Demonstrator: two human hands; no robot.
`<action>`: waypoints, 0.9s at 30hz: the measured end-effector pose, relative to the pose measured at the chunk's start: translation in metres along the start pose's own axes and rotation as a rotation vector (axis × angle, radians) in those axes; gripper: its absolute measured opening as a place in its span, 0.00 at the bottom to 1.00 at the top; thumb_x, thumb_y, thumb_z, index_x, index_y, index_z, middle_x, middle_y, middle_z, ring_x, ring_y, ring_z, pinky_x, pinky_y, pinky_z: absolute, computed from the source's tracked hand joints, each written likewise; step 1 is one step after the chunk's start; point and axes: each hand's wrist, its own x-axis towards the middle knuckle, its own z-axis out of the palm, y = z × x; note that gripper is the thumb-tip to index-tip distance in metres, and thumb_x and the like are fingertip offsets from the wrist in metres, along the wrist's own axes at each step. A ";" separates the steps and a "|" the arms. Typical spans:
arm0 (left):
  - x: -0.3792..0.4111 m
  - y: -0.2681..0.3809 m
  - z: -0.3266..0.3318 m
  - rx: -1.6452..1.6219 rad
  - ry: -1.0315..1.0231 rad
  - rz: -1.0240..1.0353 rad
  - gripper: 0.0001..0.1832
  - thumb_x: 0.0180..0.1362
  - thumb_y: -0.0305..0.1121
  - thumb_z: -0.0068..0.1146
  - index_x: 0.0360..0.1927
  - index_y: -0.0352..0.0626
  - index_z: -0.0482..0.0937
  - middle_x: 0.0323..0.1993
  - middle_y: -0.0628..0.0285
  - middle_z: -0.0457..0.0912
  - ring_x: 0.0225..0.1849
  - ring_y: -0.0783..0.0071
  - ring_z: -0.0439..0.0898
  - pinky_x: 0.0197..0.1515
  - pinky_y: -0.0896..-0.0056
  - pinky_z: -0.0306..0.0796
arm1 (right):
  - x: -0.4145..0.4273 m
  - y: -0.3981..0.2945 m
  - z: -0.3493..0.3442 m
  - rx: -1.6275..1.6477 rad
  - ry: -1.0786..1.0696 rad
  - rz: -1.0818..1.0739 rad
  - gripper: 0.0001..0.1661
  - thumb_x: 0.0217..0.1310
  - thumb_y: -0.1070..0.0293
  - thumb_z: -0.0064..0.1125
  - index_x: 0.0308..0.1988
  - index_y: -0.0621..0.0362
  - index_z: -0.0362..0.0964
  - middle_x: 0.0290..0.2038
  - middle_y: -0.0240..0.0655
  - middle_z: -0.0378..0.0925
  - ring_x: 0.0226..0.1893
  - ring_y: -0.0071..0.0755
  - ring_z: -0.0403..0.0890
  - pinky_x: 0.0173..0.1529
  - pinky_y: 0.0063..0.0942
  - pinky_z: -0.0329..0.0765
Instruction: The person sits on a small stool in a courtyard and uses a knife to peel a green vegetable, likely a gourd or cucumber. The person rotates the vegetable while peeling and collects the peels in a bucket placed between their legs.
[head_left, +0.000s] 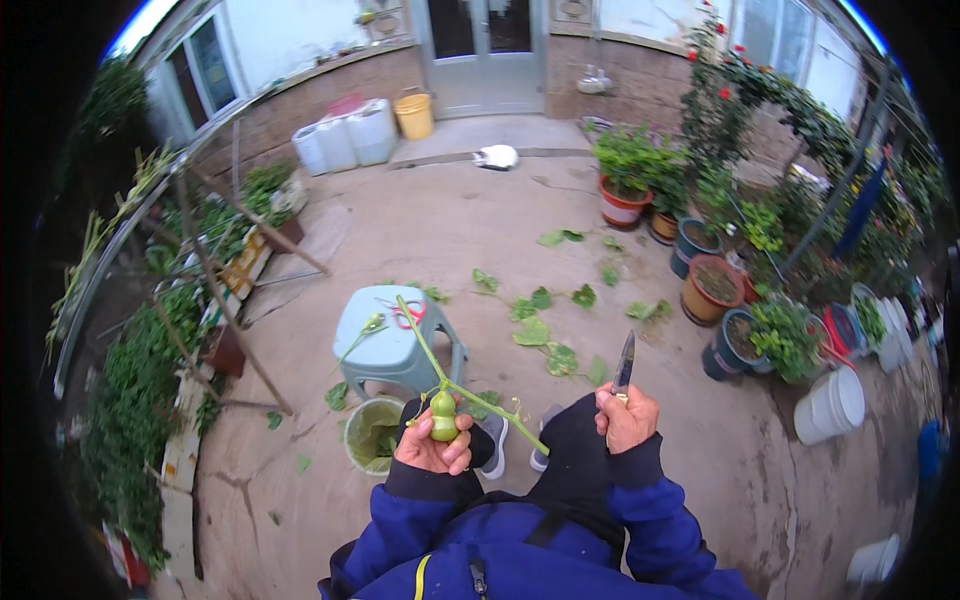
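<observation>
My left hand (435, 444) holds a small green bottle gourd (443, 417) with a length of cut vine stem (480, 403) attached at its top. The stem runs from above the stool down towards my knees. In my right hand (628, 417) is a knife (624, 363), its blade pointing up and away from me, apart from the gourd. A light blue plastic stool (367, 322) stands beyond my left hand. On it lie red-handled scissors (409, 315) and a smaller green gourd (373, 321) on a thin stem.
A lined bin (373, 436) with leaves in it stands left of my left hand. Cut leaves (532, 331) are scattered over the concrete. Potted plants (711, 289) line the right side, near white buckets (828, 405). A white cat (497, 157) lies by the step. Wooden poles (217, 292) lean at left.
</observation>
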 end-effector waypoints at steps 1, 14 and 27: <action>0.009 -0.004 0.000 -0.013 -0.028 -0.043 0.28 0.66 0.40 0.48 0.66 0.39 0.60 0.44 0.53 0.71 0.28 0.73 0.68 0.26 0.69 0.67 | -0.006 -0.002 -0.009 -0.033 0.041 -0.008 0.06 0.61 0.72 0.59 0.34 0.64 0.75 0.20 0.27 0.72 0.17 0.16 0.70 0.21 0.19 0.66; 0.097 -0.070 -0.016 0.029 -0.205 -0.299 0.26 0.62 0.29 0.53 0.65 0.44 0.65 0.44 0.48 0.74 0.28 0.69 0.72 0.25 0.64 0.73 | -0.076 -0.011 -0.084 -0.548 0.532 -0.038 0.12 0.54 0.66 0.63 0.35 0.64 0.77 0.23 0.37 0.80 0.26 0.25 0.80 0.34 0.28 0.76; 0.137 -0.115 -0.040 0.096 -0.158 -0.514 0.26 0.67 0.33 0.49 0.66 0.38 0.60 0.41 0.43 0.78 0.21 0.66 0.75 0.22 0.61 0.75 | -0.055 0.083 -0.131 -0.366 0.458 0.296 0.12 0.53 0.64 0.66 0.31 0.62 0.78 0.20 0.36 0.75 0.22 0.24 0.75 0.28 0.29 0.71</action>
